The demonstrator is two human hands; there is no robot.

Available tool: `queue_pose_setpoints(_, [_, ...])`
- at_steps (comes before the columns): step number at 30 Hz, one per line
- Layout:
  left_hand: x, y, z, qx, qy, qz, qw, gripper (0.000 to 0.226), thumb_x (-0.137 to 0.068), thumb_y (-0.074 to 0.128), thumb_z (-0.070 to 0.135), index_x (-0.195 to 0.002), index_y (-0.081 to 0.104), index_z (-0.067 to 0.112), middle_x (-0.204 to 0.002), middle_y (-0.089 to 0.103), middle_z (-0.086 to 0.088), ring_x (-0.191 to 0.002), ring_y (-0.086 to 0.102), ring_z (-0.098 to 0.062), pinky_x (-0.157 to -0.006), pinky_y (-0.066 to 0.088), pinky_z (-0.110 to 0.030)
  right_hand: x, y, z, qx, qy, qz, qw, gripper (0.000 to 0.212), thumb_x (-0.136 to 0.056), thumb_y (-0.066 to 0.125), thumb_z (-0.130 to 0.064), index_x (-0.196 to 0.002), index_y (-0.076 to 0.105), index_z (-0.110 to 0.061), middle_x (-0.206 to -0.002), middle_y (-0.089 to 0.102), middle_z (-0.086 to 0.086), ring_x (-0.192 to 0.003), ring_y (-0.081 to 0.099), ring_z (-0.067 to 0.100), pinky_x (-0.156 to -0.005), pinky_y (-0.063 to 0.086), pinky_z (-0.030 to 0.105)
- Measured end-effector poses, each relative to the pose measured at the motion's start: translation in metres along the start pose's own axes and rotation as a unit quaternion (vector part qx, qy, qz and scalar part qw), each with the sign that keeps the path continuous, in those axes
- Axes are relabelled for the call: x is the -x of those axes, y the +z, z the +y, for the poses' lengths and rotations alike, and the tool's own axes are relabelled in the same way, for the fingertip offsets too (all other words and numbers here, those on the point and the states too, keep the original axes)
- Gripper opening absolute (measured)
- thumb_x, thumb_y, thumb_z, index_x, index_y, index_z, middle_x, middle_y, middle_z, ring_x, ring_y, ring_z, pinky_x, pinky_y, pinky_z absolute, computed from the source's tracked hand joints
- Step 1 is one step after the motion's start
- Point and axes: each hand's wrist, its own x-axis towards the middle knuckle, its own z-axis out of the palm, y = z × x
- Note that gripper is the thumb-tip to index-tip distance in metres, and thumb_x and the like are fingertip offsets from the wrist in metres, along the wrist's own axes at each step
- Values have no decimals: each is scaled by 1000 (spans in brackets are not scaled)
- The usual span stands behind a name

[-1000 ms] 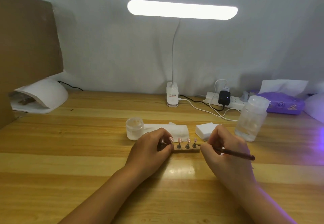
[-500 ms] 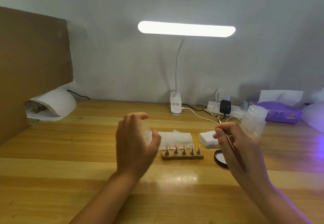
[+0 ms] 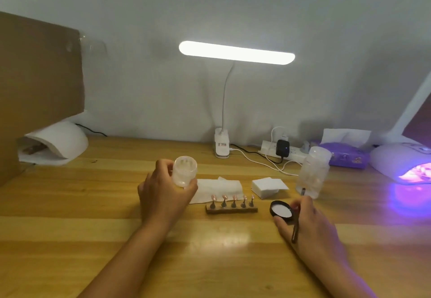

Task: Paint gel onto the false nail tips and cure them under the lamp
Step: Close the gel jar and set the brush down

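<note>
Left hand (image 3: 163,195): grip curled round jar (image 3: 185,174), held above tabletop (image 3: 93,227) | five tips (image 3: 234,197) upright on stand (image 3: 232,210), mid-tabletop | lid (image 3: 281,209) lying white side up, just right of stand | right hand (image 3: 312,223): grip pinching brush (image 3: 297,218), fingers at lid edge, blurred | lamp (image 3: 401,164) far right, glowing purple

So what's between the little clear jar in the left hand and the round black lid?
In the head view, a small wooden strip holding five pinkish false nail tips, with a white folded wipe behind it.
</note>
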Motion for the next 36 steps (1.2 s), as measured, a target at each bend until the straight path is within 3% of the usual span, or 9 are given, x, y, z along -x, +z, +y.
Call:
queue_pose_setpoints(5, [19, -7, 19, 15, 158, -15, 987, 52, -73, 78, 45, -111, 47, 27, -101, 54, 12, -89, 48, -13, -80, 32, -31, -2, -6, -6, -57, -63, 86, 993, 52, -76, 79, -36, -108, 42, -19, -97, 55, -3, -87, 58, 24, -78, 48, 38])
queue_pose_setpoints(10, [31, -8, 32, -21, 264, -30, 964, 58, -68, 81, 42, -115, 53, 25, -101, 59, 9, -88, 52, -14, -81, 32, -30, -19, -38, -39, -10, -272, 94, 958, 52, -72, 79, -36, -107, 43, -20, -84, 51, -6, -69, 50, 12, -55, 51, 30])
queue_pose_setpoints(16, [30, -13, 31, -8, 250, -48, 967, 59, -67, 81, 43, -116, 55, 23, -104, 61, 8, -91, 56, -14, -83, 35, -29, -45, -66, -79, 44, -392, 55, 917, 51, -75, 74, -38, -111, 44, -19, -90, 56, -5, -67, 51, 14, -55, 51, 26])
queue_pose_setpoints(22, [21, -21, 28, 15, 207, -40, 977, 57, -69, 70, 53, -115, 55, 23, -105, 61, 9, -90, 51, -11, -84, 33, -28, -68, -80, -91, 184, -433, 21, 882, 50, -75, 68, -40, -113, 39, -24, -97, 56, -4, -75, 53, 15, -61, 55, 27])
queue_pose_setpoints(29, [16, -25, 27, 34, 184, -62, 980, 61, -69, 68, 56, -120, 55, 25, -111, 59, 11, -98, 52, -8, -85, 35, -16, -85, -67, -123, 52, -489, -59, 869, 47, -80, 68, -47, -109, 38, -26, -92, 52, -10, -65, 49, 13, -59, 52, 23])
queue_pose_setpoints(33, [13, -26, 22, 55, 161, -81, 982, 61, -72, 81, 47, -123, 52, 29, -114, 57, 13, -98, 53, -8, -82, 43, -12, -92, -49, -131, -53, -454, -118, 881, 47, -82, 67, -42, -113, 33, -31, -104, 58, -5, -86, 62, 17, -74, 58, 29])
queue_pose_setpoints(36, [11, -27, 19, 75, 154, -83, 982, 56, -74, 80, 45, -121, 54, 30, -110, 59, 14, -95, 55, -7, -77, 43, -9, -98, -40, -133, -94, -437, -143, 883, 50, -84, 73, -34, -113, 32, -36, -107, 58, -9, -94, 63, 14, -80, 58, 23])
